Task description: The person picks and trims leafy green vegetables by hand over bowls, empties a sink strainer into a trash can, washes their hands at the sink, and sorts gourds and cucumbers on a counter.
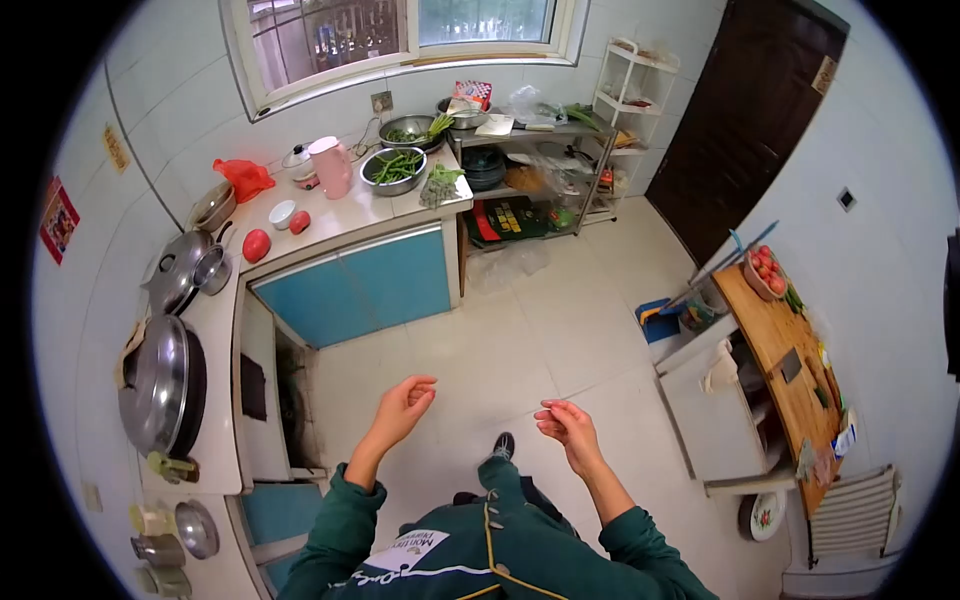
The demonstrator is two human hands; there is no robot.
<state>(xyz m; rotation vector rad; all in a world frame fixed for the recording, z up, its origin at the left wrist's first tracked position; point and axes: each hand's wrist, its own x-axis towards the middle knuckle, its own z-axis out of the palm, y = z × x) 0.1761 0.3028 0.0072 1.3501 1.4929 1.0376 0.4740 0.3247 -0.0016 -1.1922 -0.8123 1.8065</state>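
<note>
My left hand [406,408] is held out in the air over the tiled floor, its fingers loosely bent and nothing seen in it. Level with it, my right hand [570,430] hovers with half-curled fingers slightly apart, also without a visible object. Neither hand touches anything. Between and below them a shoe [503,445] shows on the floor. Nearest on the left is the counter, with a large lidded wok [160,385] on it. To the right stands a cabinet with a wooden top [765,330].
On the back counter are a steel bowl of green beans [393,171], a pink pitcher [331,167], a white bowl [282,213] and tomatoes [256,245]. A metal shelf [540,135], a dark door [745,120], a tomato basket [764,273] and a folded rack [853,515] stand around.
</note>
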